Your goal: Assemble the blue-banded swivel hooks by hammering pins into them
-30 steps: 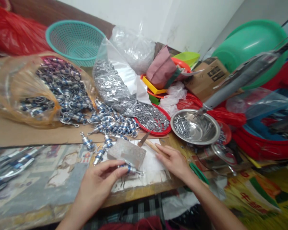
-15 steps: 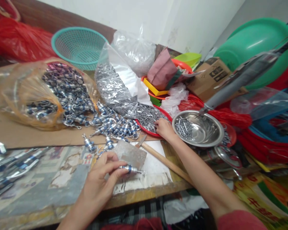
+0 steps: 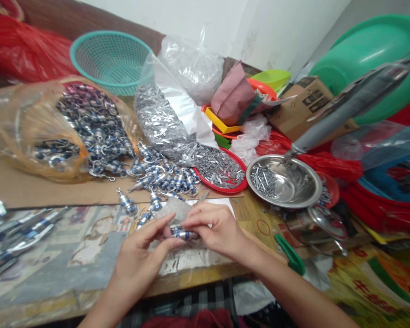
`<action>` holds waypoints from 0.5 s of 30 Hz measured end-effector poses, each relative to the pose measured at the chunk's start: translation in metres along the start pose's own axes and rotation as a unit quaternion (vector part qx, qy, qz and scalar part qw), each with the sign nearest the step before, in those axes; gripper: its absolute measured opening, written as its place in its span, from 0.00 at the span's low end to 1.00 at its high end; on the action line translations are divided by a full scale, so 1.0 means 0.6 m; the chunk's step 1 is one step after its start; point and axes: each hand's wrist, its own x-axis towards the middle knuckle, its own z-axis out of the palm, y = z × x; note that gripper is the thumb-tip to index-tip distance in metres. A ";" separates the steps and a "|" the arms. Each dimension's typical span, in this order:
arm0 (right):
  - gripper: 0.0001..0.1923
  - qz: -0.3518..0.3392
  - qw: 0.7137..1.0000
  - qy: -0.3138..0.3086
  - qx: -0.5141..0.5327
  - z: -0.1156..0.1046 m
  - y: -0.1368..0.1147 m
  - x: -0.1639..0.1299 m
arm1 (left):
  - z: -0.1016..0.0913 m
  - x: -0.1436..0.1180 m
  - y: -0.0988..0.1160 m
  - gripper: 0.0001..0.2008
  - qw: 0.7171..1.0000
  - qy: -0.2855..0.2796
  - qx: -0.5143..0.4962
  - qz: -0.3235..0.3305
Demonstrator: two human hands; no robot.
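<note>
My left hand [image 3: 140, 250] pinches a small silver-and-blue cylindrical metal fitting [image 3: 181, 233] between thumb and fingers, just above the front of the bench. At the fitting's right end my right hand [image 3: 220, 230] is closed, fingertips pressed together against it. Whatever those fingertips may hold is hidden. Behind the hands lies a grey metal block [image 3: 174, 208], partly covered by them. More blue-and-silver fittings [image 3: 126, 202] lie just left of the block, and a loose heap [image 3: 167, 175] of them is farther back.
A red tray [image 3: 225, 189] of small grey metal pieces stands beyond my right hand. Beside it is a steel bowl [image 3: 299, 193] with metal pins. An orange-tinted bag [image 3: 23, 132] spills fittings at left. A green handle [image 3: 289, 255] lies near the front edge.
My right hand has left the red tray and come toward me to the fitting in my left hand. The left hand still holds the fitting, in nearly the same place.
</note>
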 end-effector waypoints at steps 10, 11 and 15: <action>0.12 -0.054 0.996 -0.013 -0.069 -0.009 -0.020 -0.013 | -0.008 0.001 0.008 0.06 0.996 -0.043 -0.074 -0.007; 0.13 -0.060 0.996 -0.006 -0.064 -0.008 -0.018 -0.018 | -0.010 0.001 0.010 0.06 0.995 -0.040 -0.093 -0.017; 0.11 -0.151 0.981 -0.022 -0.119 -0.005 -0.006 -0.039 | -0.017 0.002 0.020 0.05 0.993 -0.034 -0.109 -0.027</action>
